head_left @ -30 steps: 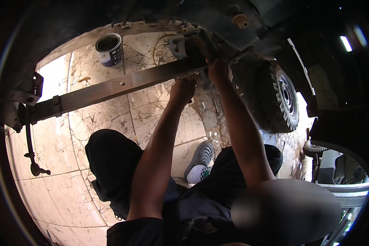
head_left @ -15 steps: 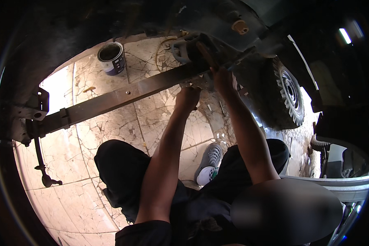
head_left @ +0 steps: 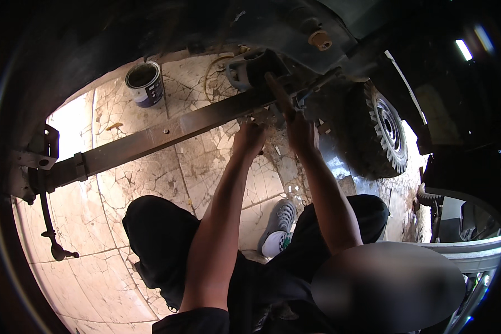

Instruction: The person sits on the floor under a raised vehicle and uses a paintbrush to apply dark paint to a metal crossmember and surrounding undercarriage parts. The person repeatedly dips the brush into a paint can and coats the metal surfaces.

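Both arms reach forward under the dark underside of a vehicle, to the right end of a long metal beam [head_left: 150, 136]. My right hand [head_left: 302, 133] is closed round a long, brown, bar-shaped tool [head_left: 281, 96]; its kind does not show, and its far end points up and left over the beam. Just left of it and lower, my left hand [head_left: 249, 140] makes a fist below the beam. A small dark tip shows under that fist, but what it grips is hidden. Dark, greasy metal parts [head_left: 264, 67] crowd the beam's right end.
An open paint can [head_left: 145, 84] stands on the cracked tile floor [head_left: 145, 178] beyond the beam. A wheel with a knobbly tyre [head_left: 387, 131] is at right. A rusty bolt end [head_left: 320, 40] juts down overhead. At left hangs a rod with a joint [head_left: 58, 251].
My right hand and the brown tool have come down and slightly left, nearer to me. The left fist sits a little lower and further left. The whole view has shifted slightly.
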`<state>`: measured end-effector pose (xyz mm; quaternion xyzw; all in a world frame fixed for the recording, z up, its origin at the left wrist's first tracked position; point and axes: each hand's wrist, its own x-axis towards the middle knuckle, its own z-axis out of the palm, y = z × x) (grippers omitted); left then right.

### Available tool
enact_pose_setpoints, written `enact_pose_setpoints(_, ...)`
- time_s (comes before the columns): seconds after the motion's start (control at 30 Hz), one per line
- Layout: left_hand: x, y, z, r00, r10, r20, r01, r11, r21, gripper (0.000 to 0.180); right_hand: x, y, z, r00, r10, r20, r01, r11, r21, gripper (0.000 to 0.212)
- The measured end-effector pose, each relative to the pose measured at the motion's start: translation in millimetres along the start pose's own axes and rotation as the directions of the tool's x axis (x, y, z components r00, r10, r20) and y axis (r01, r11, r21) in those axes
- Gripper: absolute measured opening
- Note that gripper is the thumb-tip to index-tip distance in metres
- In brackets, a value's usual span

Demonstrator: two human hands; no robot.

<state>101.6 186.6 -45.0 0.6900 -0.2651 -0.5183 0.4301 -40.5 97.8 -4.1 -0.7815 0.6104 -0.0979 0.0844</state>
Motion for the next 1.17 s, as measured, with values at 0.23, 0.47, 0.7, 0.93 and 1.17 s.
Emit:
enact_pose_setpoints(0.23, -6.1, -5.8, 10.8, 0.997, 0.065, -0.043, -0.068, 0.995, -0.079, 0.048, 48.3, -19.3, 8.7, 0.994, -0.082, -0.079, 0.079, 0.996, -0.03, 0.049)
enact_pose_setpoints(0.47, -14.1, 7.9, 12.1, 0.996, 0.086, -0.022, -0.086, 0.996, -0.013, 0.045, -14.8, 15.3, 5.1, 0.999, -0.008, 0.032, 0.007, 1.0, 0.027, 0.047)
enact_pose_setpoints(0.7, -12.8, 0.8, 7.4, 0.999, 0.032, -0.021, -0.033, 0.999, -0.041, 0.04, 37.4, -6.0, -4.4, 0.995, -0.095, -0.041, 0.09, 0.99, -0.111, 0.047)
enact_pose_setpoints(0.93, -5.9, -2.6, -1.4, 0.994, 0.104, -0.046, -0.101, 0.994, 0.052, 0.043, 27.5, -25.3, 13.5, 0.997, -0.046, -0.06, 0.044, 0.999, -0.022, 0.04)
enact_pose_setpoints(1.17, -9.9, 2.3, 6.5, 0.997, 0.072, -0.042, -0.07, 0.996, 0.052, 0.047, -20.6, 50.8, 9.8, 0.995, -0.102, -0.018, 0.103, 0.95, 0.296, 0.044)
